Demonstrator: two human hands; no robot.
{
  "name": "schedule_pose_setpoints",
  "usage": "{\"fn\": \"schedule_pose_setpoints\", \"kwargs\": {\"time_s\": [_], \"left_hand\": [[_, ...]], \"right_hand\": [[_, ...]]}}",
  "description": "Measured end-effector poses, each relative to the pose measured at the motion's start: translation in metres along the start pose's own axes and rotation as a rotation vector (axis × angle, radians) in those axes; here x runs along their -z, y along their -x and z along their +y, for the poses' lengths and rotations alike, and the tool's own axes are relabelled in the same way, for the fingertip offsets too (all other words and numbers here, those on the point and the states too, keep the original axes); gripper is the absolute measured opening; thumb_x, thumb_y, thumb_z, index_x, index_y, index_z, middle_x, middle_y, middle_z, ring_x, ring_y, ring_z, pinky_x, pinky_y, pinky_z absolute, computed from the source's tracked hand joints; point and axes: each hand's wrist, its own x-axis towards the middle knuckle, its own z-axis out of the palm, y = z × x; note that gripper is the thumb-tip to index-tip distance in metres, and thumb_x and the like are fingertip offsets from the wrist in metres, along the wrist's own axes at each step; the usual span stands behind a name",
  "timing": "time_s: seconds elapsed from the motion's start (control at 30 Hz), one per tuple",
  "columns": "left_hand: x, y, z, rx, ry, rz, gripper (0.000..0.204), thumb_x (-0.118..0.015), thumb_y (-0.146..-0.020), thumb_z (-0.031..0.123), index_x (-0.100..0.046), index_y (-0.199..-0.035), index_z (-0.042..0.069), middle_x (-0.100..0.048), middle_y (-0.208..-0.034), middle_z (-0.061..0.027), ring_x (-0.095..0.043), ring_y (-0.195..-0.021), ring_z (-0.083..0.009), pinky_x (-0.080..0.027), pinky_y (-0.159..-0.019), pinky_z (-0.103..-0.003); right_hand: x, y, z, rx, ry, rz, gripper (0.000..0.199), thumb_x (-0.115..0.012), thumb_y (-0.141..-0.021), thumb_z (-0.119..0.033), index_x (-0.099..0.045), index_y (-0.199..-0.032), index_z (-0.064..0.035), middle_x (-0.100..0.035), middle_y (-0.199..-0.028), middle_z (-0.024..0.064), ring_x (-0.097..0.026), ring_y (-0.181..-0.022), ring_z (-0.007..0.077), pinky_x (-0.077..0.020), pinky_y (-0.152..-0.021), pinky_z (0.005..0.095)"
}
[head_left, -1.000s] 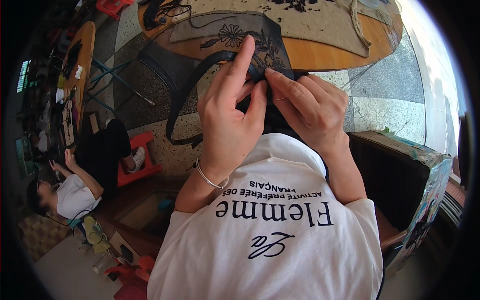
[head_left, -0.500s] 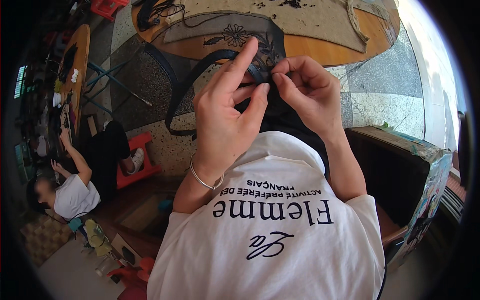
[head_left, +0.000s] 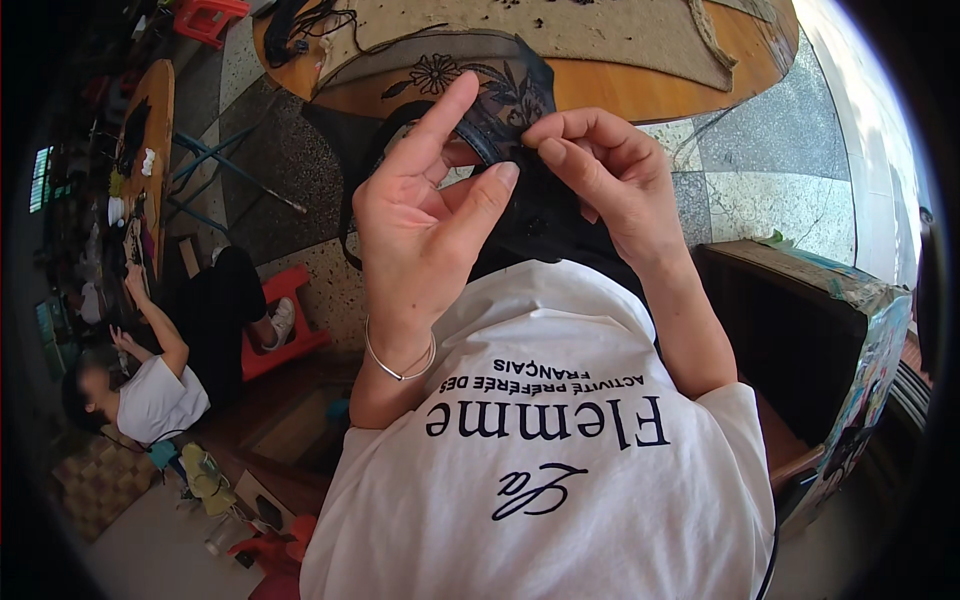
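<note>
A sheer black mesh fabric (head_left: 515, 95) with black flower-and-leaf embroidery spreads from my hands onto the table edge. A shiny dark band (head_left: 478, 140) runs along part of it. My left hand (head_left: 420, 225) has the fabric and band between its thumb and bent fingers, its index finger pointing up and away. Close by on the right, the thumb and index finger of my right hand (head_left: 625, 185) are pinched together at the fabric; whatever lies between the tips is too small to make out. More dark cloth (head_left: 545, 225) hangs below, toward my lap.
A rounded wooden table (head_left: 640, 105) ahead carries a beige cloth (head_left: 600, 40) with small black bits, and black cords (head_left: 335, 25). At the right stands an open dark box (head_left: 790, 330). Someone in a white shirt (head_left: 165, 395) sits at the left near a red stool (head_left: 290, 310).
Both hands and the fabric have shifted left in the picture, the left hand more. The right fingertips have parted a little from the left thumb. The loose strap loop now hangs closer behind my left hand.
</note>
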Motion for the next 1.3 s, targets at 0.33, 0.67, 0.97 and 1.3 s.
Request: {"fn": "schedule_pose_setpoints", "kwargs": {"time_s": [0.33, 0.67, 0.97, 1.3], "left_hand": [[-0.006, 0.002, -0.007, -0.095, -0.186, 0.039, 0.054, -0.056, -0.080, -0.014, -0.042, -0.131, -0.006, -0.057, -0.106, -0.0119, -0.057, -0.094, -0.0115, -0.051, -0.080, -0.021], [-0.008, 0.006, -0.012, -0.202, -0.480, -0.021, 0.055, -0.055, -0.080, -0.016, -0.040, -0.132, -0.007, -0.057, -0.107, -0.0139, -0.057, -0.091, -0.0113, -0.050, -0.080, -0.022], [-0.004, -0.001, -0.015, -0.227, -0.258, 0.131, 0.055, -0.059, -0.079, -0.010, -0.046, -0.132, 0.001, -0.057, -0.099, -0.0056, -0.056, -0.086, -0.0088, -0.053, -0.073, -0.020], [-0.005, -0.006, -0.011, -0.067, -0.026, 0.180, 0.053, -0.063, -0.080, -0.007, -0.044, -0.130, -0.005, -0.059, -0.101, -0.0047, -0.053, -0.081, -0.0060, -0.050, -0.075, -0.020]], "right_hand": [[-0.008, 0.015, 0.000, 0.605, 0.879, 0.161, 0.012, -0.069, -0.077, -0.004, -0.063, -0.087, -0.0039, -0.035, -0.049, -0.0083, -0.029, -0.046, -0.0021, -0.0207, -0.044, 0.0170], [-0.007, 0.009, 0.002, 0.226, 0.315, 0.153, 0.009, -0.066, -0.083, -0.008, -0.059, -0.085, -0.0027, -0.043, -0.059, -0.0102, -0.032, -0.052, -0.0022, -0.0239, -0.047, 0.0162], [-0.009, 0.017, -0.003, 0.120, 0.275, 0.119, 0.007, -0.063, -0.084, -0.005, -0.057, -0.085, -0.0020, -0.046, -0.063, -0.0096, -0.033, -0.054, -0.0031, -0.0242, -0.048, 0.0141], [-0.014, 0.021, 0.000, 0.152, 0.448, 0.067, 0.008, -0.064, -0.082, -0.005, -0.057, -0.083, -0.0028, -0.044, -0.057, -0.0101, -0.033, -0.052, -0.0035, -0.0248, -0.048, 0.0144]]}}
